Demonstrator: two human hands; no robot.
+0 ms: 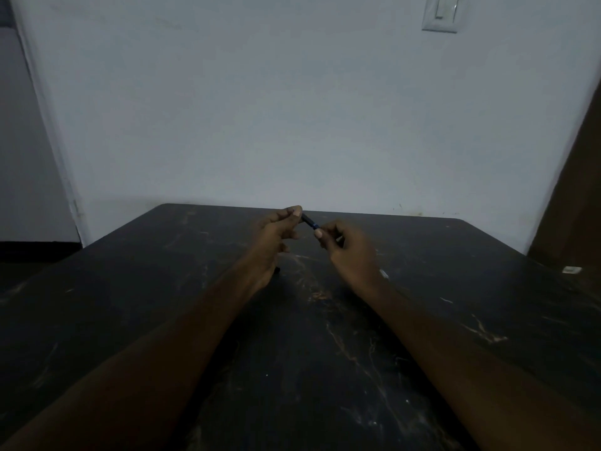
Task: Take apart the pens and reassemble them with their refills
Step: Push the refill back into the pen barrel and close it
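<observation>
Both hands hold one dark pen (309, 222) in the air over the far part of the black marbled table (325, 336). My left hand (276, 236) pinches its upper end between thumb and forefinger. My right hand (346, 247) grips the lower end, where a blue band shows. Only a short stretch of the pen shows between the fingers. A dark tip (277, 270) pokes out below my left palm; I cannot tell what it belongs to. A pale slim end (383, 274) shows beside my right wrist.
A small white object (571, 270) lies at the table's far right edge. A pale wall with a light switch (441, 13) stands right behind the table. A brown door or panel (575, 196) rises at the right.
</observation>
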